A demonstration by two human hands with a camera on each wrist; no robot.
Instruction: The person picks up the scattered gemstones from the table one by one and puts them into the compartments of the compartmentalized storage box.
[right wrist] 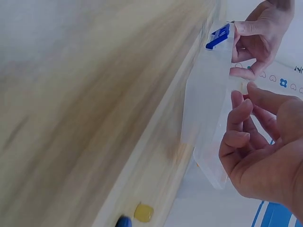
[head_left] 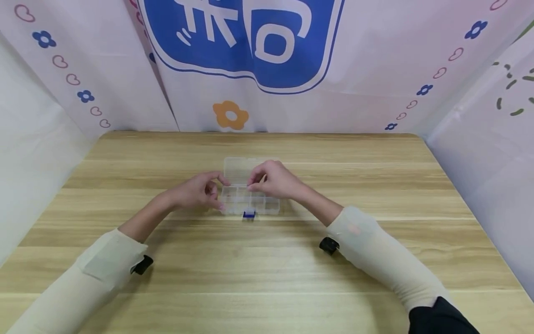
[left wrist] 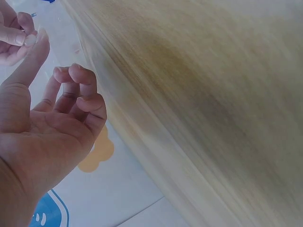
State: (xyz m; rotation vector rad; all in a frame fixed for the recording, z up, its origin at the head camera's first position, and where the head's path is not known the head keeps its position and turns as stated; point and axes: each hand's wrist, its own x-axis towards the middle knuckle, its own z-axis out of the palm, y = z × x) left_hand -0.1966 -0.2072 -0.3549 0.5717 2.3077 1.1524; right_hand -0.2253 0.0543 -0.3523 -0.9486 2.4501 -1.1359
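A clear plastic compartment box [head_left: 267, 206] lies on the table with its lid [head_left: 238, 169] raised toward the back. On its front edge is a blue latch [head_left: 249, 215], seen larger as the blue latch [right wrist: 218, 37] in the right wrist view. My left hand [head_left: 196, 191] holds the box's left end, thumb at the front and index finger farther back. Above the rear compartments, my right hand [head_left: 273, 180] pinches a small pale piece [left wrist: 30, 40] between thumb and fingertips. Its kind cannot be told, and the fingers hide part of the box.
The wooden table [head_left: 267, 269] runs back to a printed cloth [head_left: 359, 106]. A yellow patch [right wrist: 143, 213] and a dark blue thing [right wrist: 124, 221] show at the bottom of the right wrist view; I cannot tell what they are.
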